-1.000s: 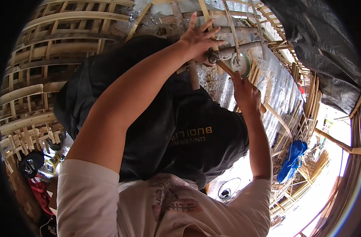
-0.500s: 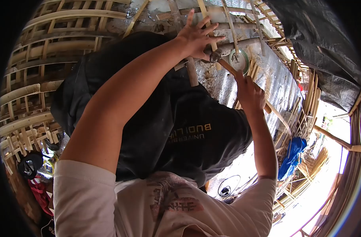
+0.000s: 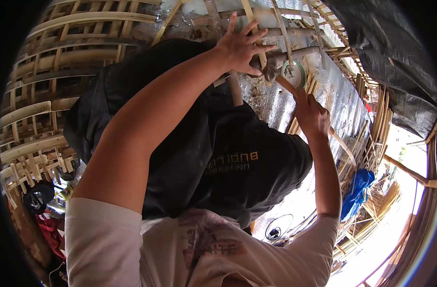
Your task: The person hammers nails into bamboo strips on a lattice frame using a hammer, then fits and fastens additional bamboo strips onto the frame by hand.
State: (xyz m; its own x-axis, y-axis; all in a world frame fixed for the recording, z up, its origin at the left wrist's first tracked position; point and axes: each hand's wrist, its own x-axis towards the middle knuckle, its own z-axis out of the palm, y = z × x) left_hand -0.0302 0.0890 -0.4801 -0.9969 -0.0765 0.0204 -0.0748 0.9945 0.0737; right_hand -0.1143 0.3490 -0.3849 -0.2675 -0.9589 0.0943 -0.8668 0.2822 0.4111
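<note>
My left hand (image 3: 240, 50) lies spread, fingers apart, over crossing bamboo strips (image 3: 249, 14) at the top centre. In my right hand (image 3: 312, 115) is a hammer, gripped by its wooden handle (image 3: 287, 86). The hammer's dark head (image 3: 270, 71), slightly blurred, is just right of my left thumb, near the lower end of a light strip. A thicker bamboo piece (image 3: 235, 91) sticks out below my left hand. Just beyond the hammer sits a round green-rimmed container (image 3: 302, 74) with something pale inside.
Woven bamboo lattice (image 3: 36, 62) fills the left side. Silvery sheeting (image 3: 340, 103) lies behind the hammer. Black plastic sheeting (image 3: 395, 62) hangs at the upper right. A blue bag or cloth (image 3: 357, 191) rests by bamboo strips on the right. A red item (image 3: 48, 232) is at lower left.
The hammer and my right hand have moved slightly right, and the hammer head is now farther from my left hand. My left hand stays spread in nearly the same place.
</note>
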